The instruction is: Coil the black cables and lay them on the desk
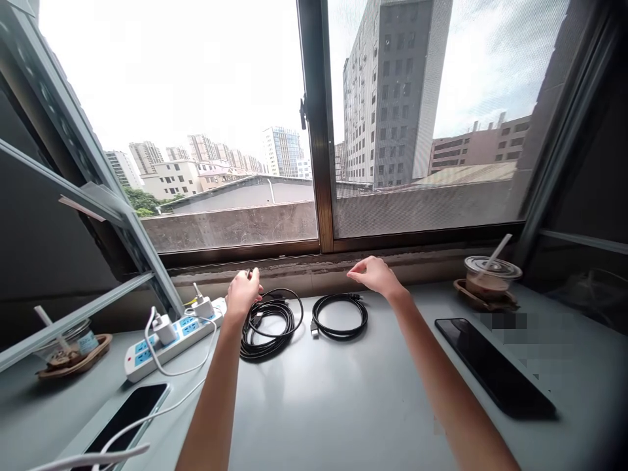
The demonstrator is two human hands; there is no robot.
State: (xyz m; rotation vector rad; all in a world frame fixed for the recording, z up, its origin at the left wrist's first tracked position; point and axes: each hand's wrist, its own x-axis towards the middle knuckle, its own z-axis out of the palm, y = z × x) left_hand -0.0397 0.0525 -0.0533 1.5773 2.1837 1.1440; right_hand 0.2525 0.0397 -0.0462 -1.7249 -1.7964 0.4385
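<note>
The leftmost cup (73, 350) bears a blue label (88, 342) too small to read; the left hand (243, 289) clamps part of the looser cable (265, 354), glossy black, heaped in uneven loops on the table (314, 405); the neater black cable (343, 337) lies beside it, round, with a metal-tipped plug (314, 330); the right hand (373, 275) hovers near that, fingertips pressed together

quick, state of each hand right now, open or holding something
Left hand: closed, apparently holding part of the left black cable.
Right hand: closed in a pinch, nothing visible in its grip.
</note>
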